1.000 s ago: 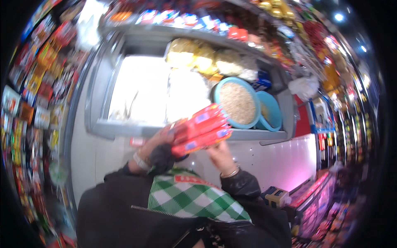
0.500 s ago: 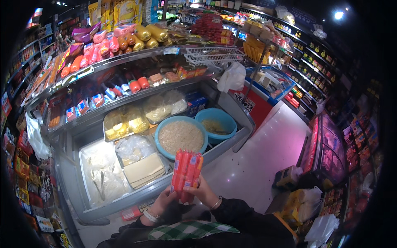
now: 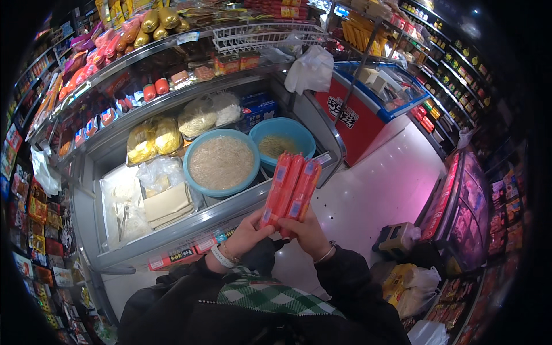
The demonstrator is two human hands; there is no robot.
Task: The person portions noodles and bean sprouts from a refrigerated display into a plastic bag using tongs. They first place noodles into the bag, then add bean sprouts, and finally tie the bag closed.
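Between my hands is a bundle of red-wrapped sausages [image 3: 290,187], held up at a tilt over the front rail of the chilled case [image 3: 230,208]. My left hand [image 3: 248,234] grips its lower left end, with the thumb across the front. My right hand [image 3: 307,233] holds the lower right side, thumb also on the front. Just beyond are two blue basins: a larger basin [image 3: 223,193] with pale shreds, and a smaller basin [image 3: 307,138] with yellowish contents. Flat beige sheets [image 3: 168,206] lie stacked left of them.
A shelf above the case carries pink and gold sausages [image 3: 150,22] and a white wire basket [image 3: 267,37]. White plastic bags [image 3: 310,69] hang at the case's right end. Right of the aisle floor [image 3: 368,190] stand a pink-lit display case [image 3: 460,213] and a carton [image 3: 395,238].
My view has swung to the right and down. Both hands still hold the sausages, which now sit further right, past the larger basin, and lean more to the right.
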